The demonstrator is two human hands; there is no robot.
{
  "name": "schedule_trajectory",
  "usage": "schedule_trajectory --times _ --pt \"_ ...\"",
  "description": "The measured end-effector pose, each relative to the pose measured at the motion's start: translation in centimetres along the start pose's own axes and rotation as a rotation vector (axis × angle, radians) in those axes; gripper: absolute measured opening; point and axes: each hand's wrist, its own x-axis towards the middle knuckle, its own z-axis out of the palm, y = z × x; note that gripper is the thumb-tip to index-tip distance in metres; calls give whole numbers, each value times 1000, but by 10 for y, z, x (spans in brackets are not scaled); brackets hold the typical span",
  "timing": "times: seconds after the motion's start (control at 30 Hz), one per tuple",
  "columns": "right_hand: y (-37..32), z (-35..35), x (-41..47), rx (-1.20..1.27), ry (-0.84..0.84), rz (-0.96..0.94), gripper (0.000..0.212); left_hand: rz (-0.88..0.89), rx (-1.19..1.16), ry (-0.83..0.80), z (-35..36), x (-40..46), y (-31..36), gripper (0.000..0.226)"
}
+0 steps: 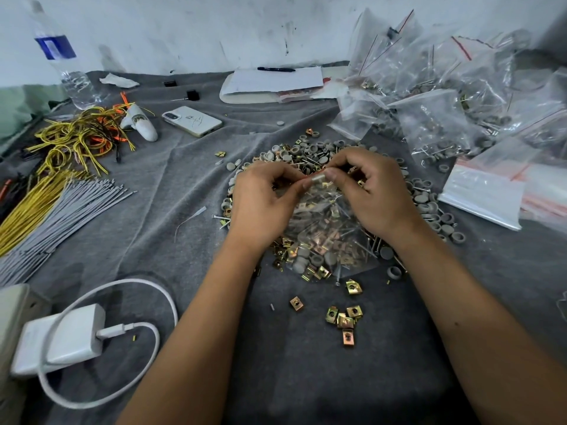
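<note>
We are holding a small clear bag (325,228) by its top edge with both hands, above the middle of the desk (306,378), which is lying under a grey cloth. Our left hand (264,204) is pinching the bag's mouth between thumb and curled fingers, and our right hand (371,191) is pinching the same edge just beside it, so the fingertips of the two hands are nearly meeting at the red strip along the opening. The bag is hanging down between our wrists, and brass-coloured clips, grey caps and thin nails are showing through the plastic. Its lower end is resting on the pile of parts (306,151), which is spreading out under and beyond our hands.

A few loose clips (345,317) are lying near the pile, on the side closer to us. To the right, a heap of filled bags (445,102) is rising against the wall, and a stack of empty bags (484,194) is lying in front of it. To the left, a phone (191,120) is lying face down, with yellow wires (76,136) and grey ties (61,216) beyond it, a water bottle (61,62) standing at the back, and a white charger (61,342) with its cable sitting at the near corner. A notepad (276,81) is lying at the far edge with a pen (276,69) on it.
</note>
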Motion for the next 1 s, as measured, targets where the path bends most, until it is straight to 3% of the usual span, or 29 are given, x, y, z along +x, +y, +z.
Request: schedule_trajectory --times 0.33,0.5,0.73,1.0 --pt "5 3 -1 53 38 7 7 -100 -100 -43 -1 1 1 8" --pt "11 -1 2 90 118 52 4 -235 -230 -7 -1 0 -2 6" --pt "12 -1 2 101 122 84 5 -263 -342 -12 0 1 -2 8" --pt "12 -3 1 205 163 178 6 -296 -485 114 -2 1 -12 6"
